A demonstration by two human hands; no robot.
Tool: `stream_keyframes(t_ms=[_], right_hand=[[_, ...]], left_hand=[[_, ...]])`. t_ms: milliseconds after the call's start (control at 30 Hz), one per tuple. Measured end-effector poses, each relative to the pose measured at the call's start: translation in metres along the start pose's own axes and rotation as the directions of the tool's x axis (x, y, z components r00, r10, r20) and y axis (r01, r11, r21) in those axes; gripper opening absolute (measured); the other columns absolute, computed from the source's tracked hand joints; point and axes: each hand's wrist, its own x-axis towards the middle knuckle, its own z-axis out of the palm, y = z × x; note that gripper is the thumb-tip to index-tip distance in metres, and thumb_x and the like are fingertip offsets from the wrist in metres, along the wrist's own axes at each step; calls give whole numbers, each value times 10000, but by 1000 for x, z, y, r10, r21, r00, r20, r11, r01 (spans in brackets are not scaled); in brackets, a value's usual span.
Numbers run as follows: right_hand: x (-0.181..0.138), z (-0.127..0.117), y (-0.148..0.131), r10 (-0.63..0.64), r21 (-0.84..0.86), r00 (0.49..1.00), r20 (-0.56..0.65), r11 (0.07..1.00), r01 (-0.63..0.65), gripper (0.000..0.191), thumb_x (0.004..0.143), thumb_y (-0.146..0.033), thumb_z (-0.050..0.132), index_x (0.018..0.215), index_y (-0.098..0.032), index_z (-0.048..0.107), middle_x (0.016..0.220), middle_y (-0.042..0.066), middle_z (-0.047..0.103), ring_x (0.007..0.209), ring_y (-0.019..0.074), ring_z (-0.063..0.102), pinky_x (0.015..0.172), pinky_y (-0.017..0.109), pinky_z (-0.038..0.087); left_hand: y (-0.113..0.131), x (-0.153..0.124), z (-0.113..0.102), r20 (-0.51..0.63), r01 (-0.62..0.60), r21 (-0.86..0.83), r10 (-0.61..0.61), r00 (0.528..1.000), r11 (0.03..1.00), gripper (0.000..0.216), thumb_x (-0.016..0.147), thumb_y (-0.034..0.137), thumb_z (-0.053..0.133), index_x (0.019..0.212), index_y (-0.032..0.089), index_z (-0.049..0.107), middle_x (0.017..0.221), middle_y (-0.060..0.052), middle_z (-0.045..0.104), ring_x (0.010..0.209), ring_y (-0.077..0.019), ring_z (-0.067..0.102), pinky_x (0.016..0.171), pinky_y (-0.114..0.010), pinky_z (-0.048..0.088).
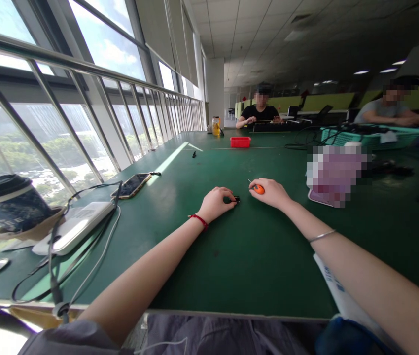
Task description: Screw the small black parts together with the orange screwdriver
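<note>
My left hand (217, 203), a red cord round its wrist, rests on the green table (194, 266) with fingers pinched on a small black part (235, 199). The exact kind of that part is too small to make out. To its right, my right hand (270, 192) is closed round a screwdriver (258, 189) with an orange and black handle. The thin metal shaft points up and to the left, apart from the black part. Much of the handle is hidden in my fingers.
At left lie a phone (133, 186), a white power bank (84, 229) with cables and a dark cup (10, 204). Farther off are a tiny black piece (193, 154), a red tray (240, 142), a jar (216, 126) and a teal basket (375, 137). Two people sit beyond.
</note>
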Motion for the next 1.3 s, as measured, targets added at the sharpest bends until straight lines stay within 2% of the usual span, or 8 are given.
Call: stream_keyframes(t_ms=[167,333,500,600,733,800,1000,1300], right_hand=[[0,1,-5,-29,-48,998,50,998,31,217,775,-360,522,936,-259,627,954,10,646,816,181,587,611,278,403],[-1,-1,-3,-16,-54,994,112,998,23,225,780,-344,515,968,-268,614,967,11,630,835,188,586,629,293,417],[-1,-1,-3,-17,-47,990,139,999,24,233,784,-337,509,984,-269,608,987,12,625,818,179,592,644,297,434],[-1,-1,-3,-11,-51,990,142,999,18,233,784,-335,507,984,-270,607,980,13,624,832,189,593,650,304,437],[0,-1,-3,-10,-52,989,149,998,18,230,785,-327,508,987,-272,604,999,13,625,857,195,594,649,300,441],[0,-1,-3,-11,-53,988,152,998,20,230,784,-324,510,988,-274,603,1006,15,626,860,196,594,646,296,442],[0,-1,-3,-13,-48,986,166,999,21,231,787,-326,511,993,-270,600,1005,17,619,856,193,595,638,296,441],[0,-1,-3,-11,-42,984,176,999,18,225,785,-319,510,987,-271,597,998,12,614,846,189,593,645,305,437]], left_hand=[[0,3,-6,-17,71,39,-70,997,997,137,749,280,593,807,231,707,930,-1,683,879,-186,605,790,-294,488],[-34,-1,-52,-185,280,167,-250,951,945,186,757,329,571,823,227,712,948,-25,679,886,-212,609,750,-292,484],[-92,-27,-99,-354,649,300,-551,756,699,261,744,356,562,894,211,719,959,-73,687,926,-268,613,742,-332,487],[-110,-40,-109,-405,770,297,-656,637,564,292,743,347,555,949,218,718,991,-87,689,978,-292,602,781,-359,483],[-111,-45,-109,-371,839,247,-752,544,485,293,740,340,565,955,212,718,1022,-96,684,997,-294,600,824,-376,472],[-108,-43,-109,-362,849,232,-769,528,474,293,733,345,576,950,209,718,1031,-100,682,1010,-301,594,849,-391,463],[-109,-44,-116,-438,839,220,-718,540,497,304,765,346,561,993,210,709,1115,-106,650,1055,-318,571,868,-419,458],[-122,-50,-116,-355,849,188,-772,528,494,297,784,369,582,989,197,710,1074,-107,674,1038,-300,594,858,-393,482]])
